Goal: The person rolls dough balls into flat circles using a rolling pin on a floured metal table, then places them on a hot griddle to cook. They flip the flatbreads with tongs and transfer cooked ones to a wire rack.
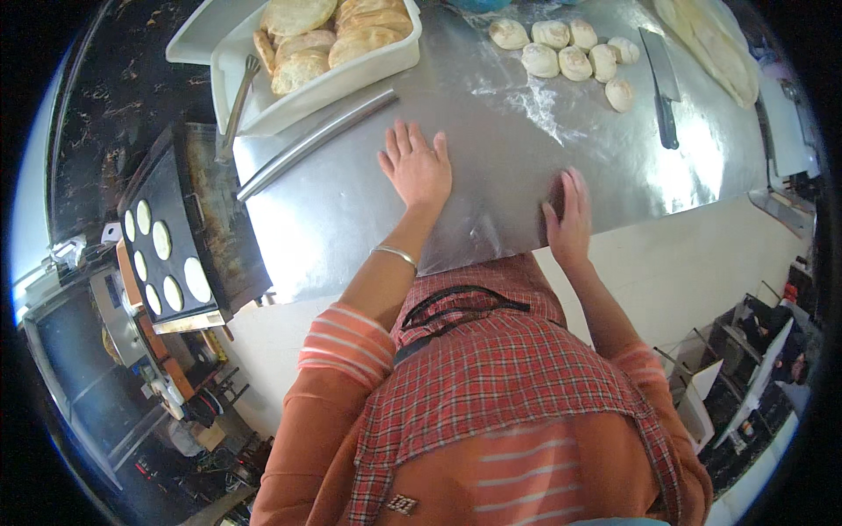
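Observation:
My left hand point(419, 167) is palm down over the steel work table point(473, 151), its fingers spread and nothing in it. Near the table's front edge, my right hand point(571, 214) is held edgewise and slightly blurred, empty as far as I can see. A metal rod point(316, 144) lies left of my left hand. Several dough balls point(574, 63) sit beyond my hands on floured metal. To their right is a cleaver-like knife point(661, 89) with a black handle. A white plastic bin point(329, 85) at the upper left holds baked flatbreads point(368, 46).
A dark griddle point(168, 230) with several pale dough rounds point(172, 292) stands left of the table. A brush point(241, 105) leans at the bin's side. A large piece of dough point(710, 46) under what looks like plastic lies at the far right. Shelving point(730, 368) stands at lower right.

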### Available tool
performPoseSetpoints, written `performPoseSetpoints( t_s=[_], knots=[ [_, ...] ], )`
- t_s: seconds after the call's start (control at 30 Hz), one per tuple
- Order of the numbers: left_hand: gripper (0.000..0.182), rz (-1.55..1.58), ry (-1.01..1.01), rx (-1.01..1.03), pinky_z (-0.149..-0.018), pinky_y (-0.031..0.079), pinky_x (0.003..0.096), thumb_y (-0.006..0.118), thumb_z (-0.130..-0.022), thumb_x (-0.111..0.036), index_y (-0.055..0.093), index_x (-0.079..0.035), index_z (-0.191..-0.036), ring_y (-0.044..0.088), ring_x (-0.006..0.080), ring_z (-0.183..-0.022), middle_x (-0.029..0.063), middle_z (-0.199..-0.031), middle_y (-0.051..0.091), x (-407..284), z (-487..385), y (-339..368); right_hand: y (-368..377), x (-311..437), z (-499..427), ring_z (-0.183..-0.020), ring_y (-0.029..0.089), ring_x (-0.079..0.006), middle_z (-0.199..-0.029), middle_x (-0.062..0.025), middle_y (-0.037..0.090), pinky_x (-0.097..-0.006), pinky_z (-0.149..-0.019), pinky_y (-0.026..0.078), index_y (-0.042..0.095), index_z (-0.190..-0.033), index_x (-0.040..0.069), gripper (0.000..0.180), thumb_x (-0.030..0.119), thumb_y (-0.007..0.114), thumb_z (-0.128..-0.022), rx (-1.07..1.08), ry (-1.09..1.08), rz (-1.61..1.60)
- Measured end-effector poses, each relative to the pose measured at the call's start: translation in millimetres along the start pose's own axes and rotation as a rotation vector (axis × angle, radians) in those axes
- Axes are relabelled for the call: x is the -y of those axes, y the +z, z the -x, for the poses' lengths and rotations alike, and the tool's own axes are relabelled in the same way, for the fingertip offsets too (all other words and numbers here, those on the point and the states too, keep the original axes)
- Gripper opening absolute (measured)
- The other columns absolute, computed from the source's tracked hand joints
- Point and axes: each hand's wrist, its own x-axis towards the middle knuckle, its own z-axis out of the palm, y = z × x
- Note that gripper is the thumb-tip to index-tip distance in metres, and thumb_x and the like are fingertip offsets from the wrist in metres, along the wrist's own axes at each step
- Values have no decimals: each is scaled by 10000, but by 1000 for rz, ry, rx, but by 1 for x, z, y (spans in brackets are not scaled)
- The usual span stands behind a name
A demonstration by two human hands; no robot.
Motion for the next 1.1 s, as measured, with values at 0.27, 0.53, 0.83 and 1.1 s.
performPoseSetpoints(
  t_s=[0.27, 0.53, 0.83, 1.1],
  knots=[
    [577, -258, 276, -68, -1182, 160, 572, 540, -958, -418, 462, -117, -1444, 252, 334, -1469, 111, -1570, 347, 10, -29, 8, 4, -14, -22, -1470, 195, -457, -1576, -307, 204, -526, -1195, 174, 241, -1502, -71, 901, 476, 624, -896, 81, 45, 386],
    [543, 18, 440, 104, -1108, 329, 516, 709, -839, -377, 601, -101, -1294, 431, 330, -1330, 113, -1426, 494, 21, -17, -22, 59, 9, -132, -1461, 232, -450, -1558, -309, 251, -532, -1196, 190, 284, -1499, -44, 894, 582, 551, -919, 52, -170, 363],
    [442, -1, 292, 321, -894, 508, 424, 825, -714, -309, 695, -61, -1056, 602, 322, -1037, 135, -1078, 630, 41, 5, -67, 65, 69, -132, -1494, 218, -344, -1595, -214, 251, -514, -1206, 177, 304, -1497, -26, 856, 548, 567, -919, 323, -507, 318],
    [437, 510, -197, 276, -776, 555, 384, 810, -773, -271, 659, 13, -1069, 711, 320, -862, 197, -954, 721, 72, 39, -67, 5, -25, -121, -1468, 248, -382, -1611, -194, 223, -535, -1187, 194, 284, -1515, 11, 777, 418, 603, -935, 320, -312, 553]
  ],
)
